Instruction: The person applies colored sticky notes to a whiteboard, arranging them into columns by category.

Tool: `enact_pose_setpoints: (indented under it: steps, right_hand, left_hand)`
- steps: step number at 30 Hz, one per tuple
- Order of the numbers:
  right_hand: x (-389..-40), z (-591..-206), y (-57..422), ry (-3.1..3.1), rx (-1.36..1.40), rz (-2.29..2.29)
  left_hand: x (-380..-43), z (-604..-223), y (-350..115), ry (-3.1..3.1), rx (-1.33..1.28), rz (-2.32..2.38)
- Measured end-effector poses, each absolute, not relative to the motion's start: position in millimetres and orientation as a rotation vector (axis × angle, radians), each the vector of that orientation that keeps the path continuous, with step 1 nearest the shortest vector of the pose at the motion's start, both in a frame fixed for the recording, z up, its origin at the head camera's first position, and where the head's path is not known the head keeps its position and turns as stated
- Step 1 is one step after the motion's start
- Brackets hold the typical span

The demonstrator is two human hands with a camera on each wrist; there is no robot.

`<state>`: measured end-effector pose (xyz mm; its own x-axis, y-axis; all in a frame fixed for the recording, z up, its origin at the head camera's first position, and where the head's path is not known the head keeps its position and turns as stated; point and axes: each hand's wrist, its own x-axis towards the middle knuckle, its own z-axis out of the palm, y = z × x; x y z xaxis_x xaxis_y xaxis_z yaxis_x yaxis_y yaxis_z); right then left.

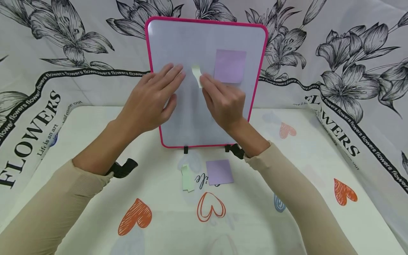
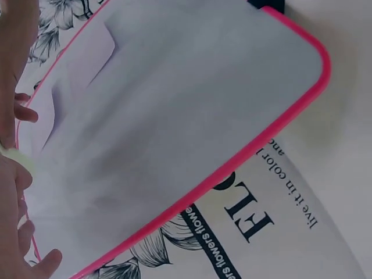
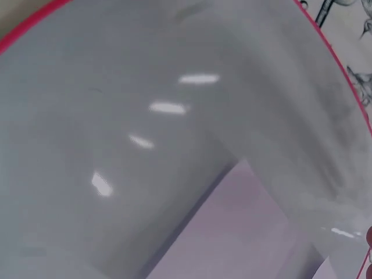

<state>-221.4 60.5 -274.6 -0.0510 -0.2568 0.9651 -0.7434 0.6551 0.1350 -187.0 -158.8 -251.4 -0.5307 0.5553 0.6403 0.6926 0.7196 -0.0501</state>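
A white dry-erase board (image 1: pixel 181 42) with a pink frame stands upright on the table. My right hand (image 1: pixel 224 101) pinches the lower end of a pale green paper strip (image 1: pixel 196 72) against the board; the strip is curved. In the left wrist view a bit of the green strip (image 2: pixel 22 158) shows by the fingers. My left hand (image 1: pixel 154 95) lies left of the strip, its fingers fairly straight and touching the board's surface. To the right of the strip, a purple sticky note (image 1: pixel 230 66) is stuck on the board. That purple note (image 3: pixel 232 226) also shows in the right wrist view.
In front of the board, another purple sticky note (image 1: pixel 220 172) and light green strips (image 1: pixel 187 179) lie on the table. Black feet (image 1: pixel 186 149) support the board's lower edge. A cloth (image 1: pixel 95 148) printed with hearts, and lettering and flowers behind, covers the table and backdrop.
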Motion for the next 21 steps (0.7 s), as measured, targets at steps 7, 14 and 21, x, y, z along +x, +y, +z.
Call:
enact_pose_setpoints:
  steps: [7, 14, 21]
  right_hand:
    - [-231.9, -267.8, 60.2, -1.651, 0.779, 0.448]
    - [-239.0, -261.9, 56.7, -1.631, 0.771, 0.438]
    - [-245.1, -259.8, 54.6, -1.626, 0.748, 0.407]
  left_hand:
    - [-204.4, -237.8, -145.9, -2.294, -0.915, -0.222]
    - [-215.6, -229.8, -139.9, -2.307, -0.899, -0.213]
    - [-221.7, -226.8, -137.6, -2.347, -0.892, -0.209]
